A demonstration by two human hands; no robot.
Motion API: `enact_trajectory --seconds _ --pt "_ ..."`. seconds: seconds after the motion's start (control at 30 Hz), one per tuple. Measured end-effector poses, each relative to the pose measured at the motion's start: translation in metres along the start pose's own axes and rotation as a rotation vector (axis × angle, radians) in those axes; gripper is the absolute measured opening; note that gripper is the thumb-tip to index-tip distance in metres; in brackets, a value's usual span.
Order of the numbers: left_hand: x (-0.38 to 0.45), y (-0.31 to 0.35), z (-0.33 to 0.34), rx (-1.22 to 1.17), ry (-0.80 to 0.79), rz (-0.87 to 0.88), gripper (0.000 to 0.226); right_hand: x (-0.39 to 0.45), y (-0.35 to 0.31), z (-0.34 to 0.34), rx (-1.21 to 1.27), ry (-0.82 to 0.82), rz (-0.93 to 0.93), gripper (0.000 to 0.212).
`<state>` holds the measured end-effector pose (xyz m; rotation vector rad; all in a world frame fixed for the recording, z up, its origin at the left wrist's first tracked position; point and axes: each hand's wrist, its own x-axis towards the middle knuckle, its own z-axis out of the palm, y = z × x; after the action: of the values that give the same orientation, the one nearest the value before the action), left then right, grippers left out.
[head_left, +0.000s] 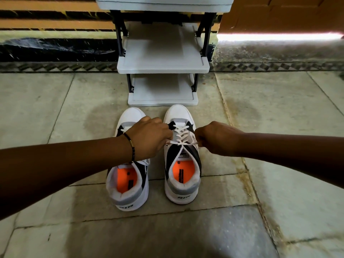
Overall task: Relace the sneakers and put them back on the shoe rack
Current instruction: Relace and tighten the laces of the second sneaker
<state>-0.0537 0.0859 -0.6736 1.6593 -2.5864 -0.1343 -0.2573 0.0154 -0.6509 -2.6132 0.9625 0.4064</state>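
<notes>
Here both hands, left hand (151,135) and right hand (216,136), pinch the lace (181,135) ends of the right sneaker (181,155) on the floor; uneven pulling could leave lopsided ends.

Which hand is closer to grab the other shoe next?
Left, probably. The left hand already reaches across the left sneaker, while the right hand sits on the far side of the right sneaker. Both are pinching the white lace now.
</notes>
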Motion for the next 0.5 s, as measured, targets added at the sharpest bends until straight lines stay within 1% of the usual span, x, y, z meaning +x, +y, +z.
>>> enact_trajectory --seconds 0.03,0.1,0.13,0.17,0.23,0.3,0.37,0.43,0.5 --pt "-0.004 -0.001 0.003 -0.077 0.035 -0.017 0.028 0.0 0.002 -0.003 0.109 -0.055 0.053 0.031" --pt "-0.009 0.001 0.005 -0.364 0.076 -0.116 0.038 -0.003 0.007 -0.012 0.528 -0.174 0.14 0.025" --pt "-0.01 0.005 0.004 -0.544 0.085 -0.206 0.039 -0.004 0.006 -0.017 0.752 -0.213 0.152 0.024" --pt "-0.008 0.01 0.002 -0.746 0.089 -0.315 0.037 -0.004 0.006 -0.02 0.935 -0.222 0.147 0.024" --pt "0.0 0.02 -0.003 -1.171 0.093 -0.537 0.03 0.001 0.002 -0.02 1.184 -0.154 0.149 0.023" --pt "0.01 0.029 -0.008 -1.475 0.106 -0.705 0.029 0.009 -0.006 -0.017 1.335 -0.043 0.199 0.02" --pt "0.016 0.035 -0.013 -1.634 0.144 -0.815 0.027 0.015 -0.014 -0.013 1.383 0.031 0.239 0.019" --pt "0.018 0.04 -0.015 -1.707 0.161 -0.851 0.024 0.016 -0.02 -0.009 1.41 0.066 0.266 0.018" --pt "0.017 0.043 -0.015 -1.72 0.136 -0.81 0.024 0.016 -0.021 -0.007 1.444 0.079 0.287 0.017"
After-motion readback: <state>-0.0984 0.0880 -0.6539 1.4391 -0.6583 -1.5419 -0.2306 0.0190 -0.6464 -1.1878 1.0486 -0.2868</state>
